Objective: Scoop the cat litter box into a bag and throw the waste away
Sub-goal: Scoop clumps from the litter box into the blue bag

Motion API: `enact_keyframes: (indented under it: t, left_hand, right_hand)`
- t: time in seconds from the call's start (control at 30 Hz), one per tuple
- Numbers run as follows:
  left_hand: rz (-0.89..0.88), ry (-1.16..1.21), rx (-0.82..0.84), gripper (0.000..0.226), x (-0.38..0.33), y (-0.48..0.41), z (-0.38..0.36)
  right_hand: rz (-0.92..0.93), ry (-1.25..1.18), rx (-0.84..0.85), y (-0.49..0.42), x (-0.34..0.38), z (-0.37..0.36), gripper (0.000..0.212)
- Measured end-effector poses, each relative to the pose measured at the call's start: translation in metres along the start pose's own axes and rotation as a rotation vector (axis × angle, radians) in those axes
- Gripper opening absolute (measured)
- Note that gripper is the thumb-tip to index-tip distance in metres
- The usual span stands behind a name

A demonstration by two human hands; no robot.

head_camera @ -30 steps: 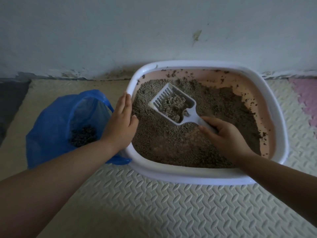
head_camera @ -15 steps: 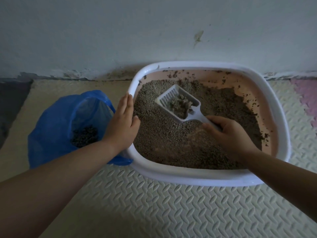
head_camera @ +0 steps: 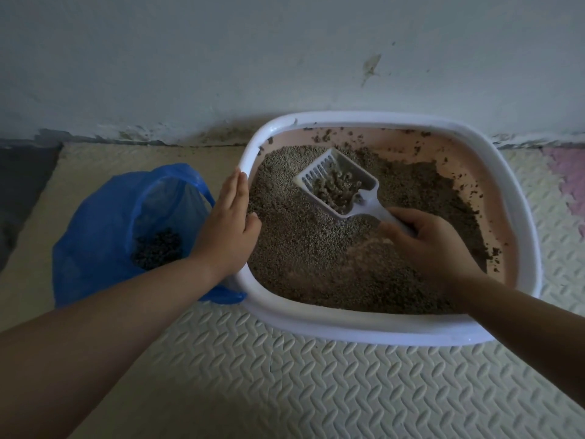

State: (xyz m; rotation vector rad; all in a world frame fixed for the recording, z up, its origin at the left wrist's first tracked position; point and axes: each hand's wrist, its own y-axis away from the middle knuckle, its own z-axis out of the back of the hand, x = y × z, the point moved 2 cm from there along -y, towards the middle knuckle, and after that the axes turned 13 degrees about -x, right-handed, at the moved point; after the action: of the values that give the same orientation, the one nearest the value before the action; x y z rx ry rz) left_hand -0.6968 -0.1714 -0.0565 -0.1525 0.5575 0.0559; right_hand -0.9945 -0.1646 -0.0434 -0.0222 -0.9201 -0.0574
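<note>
A white-rimmed litter box [head_camera: 342,327] with a pink inner wall stands against the wall, filled with grey-brown litter [head_camera: 304,248]. My right hand [head_camera: 433,245] grips the handle of a white slotted scoop [head_camera: 340,182], which is held above the litter with clumps in it. My left hand [head_camera: 226,223] rests with straight fingers on the box's left rim, thumb over the inner edge. Left of the box stands an open blue plastic bag [head_camera: 101,226] with dark waste at its bottom.
The box and bag sit on a cream embossed foam mat [head_camera: 316,384]. A pale, stained wall [head_camera: 221,58] runs close behind. A dark mat tile [head_camera: 22,185] lies at far left and a pink tile [head_camera: 569,172] at far right.
The scoop has been lifted and shifted a little toward the back right of the box, with loose litter sifting out and clumps staying in it. My left hand stays on the rim.
</note>
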Motion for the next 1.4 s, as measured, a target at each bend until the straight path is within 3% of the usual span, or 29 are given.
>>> enact_keyframes:
  t: [0.47, 0.6, 0.7, 0.87, 1.17, 1.4]
  left_hand:
    - [-0.001, -0.015, 0.009, 0.063, 0.002, -0.001, -0.001]
    - [-0.012, 0.002, 0.079, 0.063, 0.002, -0.002, 0.006]
    - [-0.111, -0.045, 0.083, 0.065, 0.001, -0.002, 0.028]
    - [-0.306, -0.236, -0.084, 0.053, 0.021, 0.001, 0.086]
    - [-0.207, -0.508, -0.046, 0.033, 0.067, 0.022, 0.138]
    - [-0.125, -0.509, -0.036, 0.051, 0.076, 0.027, 0.145]
  right_hand:
    - [0.04, 0.06, 0.026, 0.004, 0.008, 0.001, 0.027]
    - [0.043, 0.064, 0.056, 0.002, 0.016, -0.002, 0.026]
    - [0.07, 0.06, 0.104, 0.001, 0.028, -0.003, 0.02]
    - [0.136, 0.068, 0.181, -0.003, 0.059, -0.011, 0.021]
    - [0.264, 0.117, 0.471, -0.008, 0.115, -0.057, 0.012]
    - [0.428, 0.339, 0.563, -0.021, 0.152, -0.109, 0.011]
